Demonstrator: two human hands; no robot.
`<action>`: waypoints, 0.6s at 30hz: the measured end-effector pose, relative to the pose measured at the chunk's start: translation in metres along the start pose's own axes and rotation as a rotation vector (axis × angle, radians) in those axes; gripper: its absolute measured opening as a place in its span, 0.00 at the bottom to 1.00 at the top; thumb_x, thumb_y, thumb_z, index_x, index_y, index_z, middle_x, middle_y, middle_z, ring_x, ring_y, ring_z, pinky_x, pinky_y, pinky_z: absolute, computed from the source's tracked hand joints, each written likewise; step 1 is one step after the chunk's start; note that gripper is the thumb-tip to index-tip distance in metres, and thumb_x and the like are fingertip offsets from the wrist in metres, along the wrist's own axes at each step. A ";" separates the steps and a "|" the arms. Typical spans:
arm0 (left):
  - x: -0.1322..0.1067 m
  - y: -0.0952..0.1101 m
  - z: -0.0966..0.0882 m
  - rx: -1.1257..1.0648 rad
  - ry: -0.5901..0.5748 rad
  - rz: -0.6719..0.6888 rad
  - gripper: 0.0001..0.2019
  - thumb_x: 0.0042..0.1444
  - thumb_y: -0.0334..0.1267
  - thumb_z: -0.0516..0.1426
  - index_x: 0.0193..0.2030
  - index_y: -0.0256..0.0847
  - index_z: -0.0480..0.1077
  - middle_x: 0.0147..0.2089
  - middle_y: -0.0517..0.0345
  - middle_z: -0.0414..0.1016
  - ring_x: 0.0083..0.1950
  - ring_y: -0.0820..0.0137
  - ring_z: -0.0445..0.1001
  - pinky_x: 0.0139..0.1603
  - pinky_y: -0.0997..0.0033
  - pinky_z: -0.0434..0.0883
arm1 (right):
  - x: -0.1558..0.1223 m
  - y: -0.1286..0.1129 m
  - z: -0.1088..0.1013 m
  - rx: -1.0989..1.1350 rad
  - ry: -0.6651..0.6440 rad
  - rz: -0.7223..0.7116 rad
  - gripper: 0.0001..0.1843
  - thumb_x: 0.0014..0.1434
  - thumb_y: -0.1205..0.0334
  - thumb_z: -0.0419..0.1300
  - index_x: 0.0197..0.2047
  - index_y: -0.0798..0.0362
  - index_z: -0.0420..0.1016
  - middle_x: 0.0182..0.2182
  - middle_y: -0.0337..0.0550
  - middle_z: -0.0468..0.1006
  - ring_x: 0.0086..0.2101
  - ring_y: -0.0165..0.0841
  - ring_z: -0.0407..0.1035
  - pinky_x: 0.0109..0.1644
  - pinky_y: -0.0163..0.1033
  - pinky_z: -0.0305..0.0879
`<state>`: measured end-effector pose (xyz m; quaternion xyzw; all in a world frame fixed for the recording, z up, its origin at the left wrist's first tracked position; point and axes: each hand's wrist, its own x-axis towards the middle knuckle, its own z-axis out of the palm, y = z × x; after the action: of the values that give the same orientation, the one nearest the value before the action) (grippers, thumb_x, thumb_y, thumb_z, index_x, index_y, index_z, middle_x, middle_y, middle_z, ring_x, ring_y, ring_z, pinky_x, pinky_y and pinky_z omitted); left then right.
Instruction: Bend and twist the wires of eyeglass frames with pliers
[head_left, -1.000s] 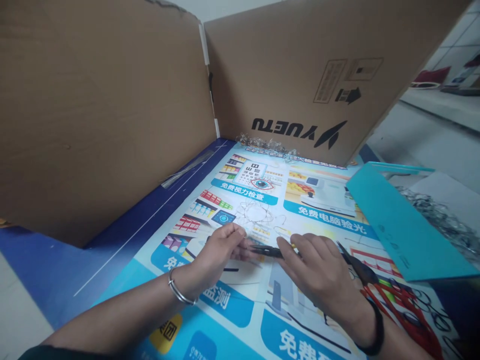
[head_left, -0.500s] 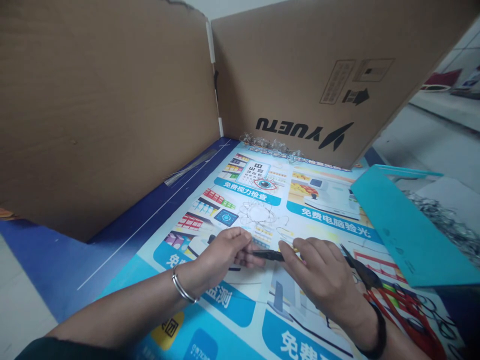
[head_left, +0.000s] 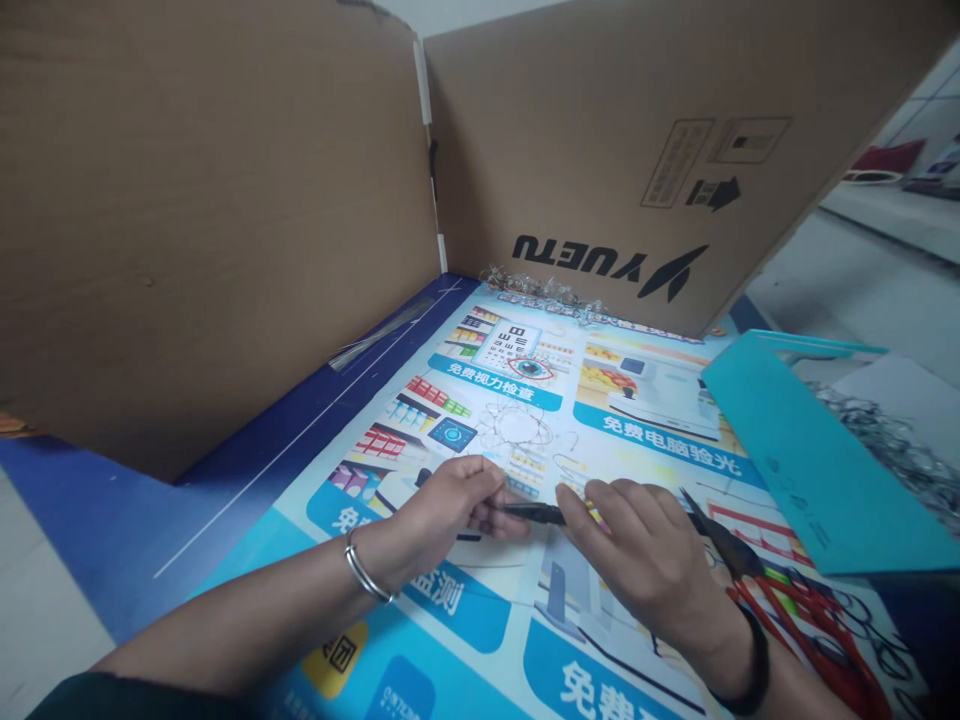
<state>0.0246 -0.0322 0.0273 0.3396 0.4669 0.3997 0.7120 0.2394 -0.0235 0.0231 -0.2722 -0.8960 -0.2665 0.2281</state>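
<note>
My right hand (head_left: 637, 530) is closed around a dark, narrow-jawed tool that looks like pliers (head_left: 534, 512), its handles mostly hidden in the palm. The tip points left and meets the fingers of my left hand (head_left: 469, 500). Thumb and forefinger of that hand are pinched together; whatever lies between them is too small to make out. Just beyond both hands, a ring of thin wire (head_left: 517, 428) lies on the printed sheet (head_left: 480, 630), with a smaller curved wire piece (head_left: 570, 460) to its right.
Red-handled scissors (head_left: 795, 610) lie at the right, beside several dark wire loops (head_left: 885, 650). A turquoise box (head_left: 810, 470) behind them holds a heap of silvery wire pieces (head_left: 892, 440). Clear tangled bits (head_left: 547, 292) line the foot of the cardboard walls (head_left: 585, 130).
Almost nothing differs. The tool and the fingers of my right hand have shifted very slightly; my left hand keeps its pinch in the same place.
</note>
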 end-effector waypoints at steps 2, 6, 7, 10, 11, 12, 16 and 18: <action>0.000 0.001 0.000 -0.016 -0.029 0.009 0.15 0.54 0.47 0.58 0.29 0.36 0.63 0.27 0.58 0.69 0.27 0.71 0.75 0.30 0.72 0.67 | 0.001 0.000 -0.001 -0.009 0.007 -0.010 0.13 0.58 0.72 0.53 0.46 0.54 0.71 0.36 0.49 0.74 0.36 0.38 0.64 0.39 0.45 0.56; 0.000 0.001 0.000 -0.022 -0.047 0.016 0.15 0.54 0.46 0.58 0.28 0.36 0.62 0.26 0.60 0.68 0.27 0.71 0.74 0.30 0.72 0.66 | 0.001 -0.001 -0.002 -0.016 0.000 -0.014 0.13 0.58 0.72 0.53 0.46 0.55 0.71 0.36 0.49 0.74 0.37 0.38 0.63 0.39 0.45 0.56; 0.000 0.001 -0.001 -0.018 -0.047 0.016 0.15 0.54 0.46 0.58 0.28 0.36 0.61 0.27 0.59 0.68 0.27 0.71 0.75 0.30 0.72 0.66 | 0.001 -0.001 -0.002 -0.017 -0.006 -0.014 0.13 0.58 0.72 0.53 0.46 0.54 0.71 0.36 0.49 0.74 0.37 0.38 0.63 0.39 0.45 0.56; 0.000 0.001 -0.001 -0.002 -0.045 0.014 0.15 0.54 0.47 0.58 0.28 0.37 0.61 0.27 0.59 0.69 0.28 0.71 0.75 0.30 0.72 0.66 | 0.001 -0.001 -0.002 -0.016 -0.014 -0.006 0.13 0.58 0.71 0.53 0.46 0.53 0.71 0.36 0.48 0.74 0.36 0.37 0.63 0.39 0.44 0.55; 0.000 0.001 -0.001 0.004 -0.045 0.017 0.16 0.54 0.47 0.58 0.28 0.37 0.61 0.28 0.59 0.69 0.28 0.71 0.75 0.31 0.72 0.67 | 0.001 0.000 -0.002 -0.013 -0.016 -0.003 0.12 0.59 0.70 0.53 0.45 0.53 0.71 0.36 0.48 0.74 0.36 0.37 0.63 0.39 0.44 0.55; 0.000 0.001 -0.001 0.011 -0.044 0.023 0.16 0.54 0.48 0.58 0.29 0.37 0.61 0.28 0.58 0.70 0.29 0.70 0.75 0.31 0.71 0.67 | 0.001 0.000 -0.002 -0.009 -0.021 -0.001 0.12 0.58 0.70 0.53 0.45 0.53 0.71 0.35 0.48 0.74 0.36 0.37 0.63 0.38 0.44 0.55; -0.001 0.004 0.000 0.074 -0.025 0.071 0.15 0.54 0.48 0.57 0.30 0.38 0.61 0.30 0.58 0.71 0.29 0.69 0.76 0.32 0.71 0.67 | 0.000 0.001 0.001 0.019 -0.062 0.006 0.11 0.58 0.68 0.55 0.45 0.54 0.71 0.34 0.47 0.73 0.34 0.36 0.62 0.36 0.43 0.55; -0.003 0.007 0.001 0.145 -0.012 0.106 0.14 0.56 0.47 0.55 0.30 0.38 0.61 0.31 0.59 0.71 0.29 0.69 0.76 0.33 0.70 0.67 | 0.001 0.001 0.002 0.036 -0.092 0.012 0.11 0.58 0.67 0.55 0.45 0.55 0.71 0.32 0.47 0.73 0.33 0.36 0.63 0.36 0.42 0.56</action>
<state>0.0236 -0.0316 0.0346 0.4170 0.4715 0.4001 0.6661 0.2389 -0.0211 0.0220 -0.2852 -0.9087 -0.2360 0.1930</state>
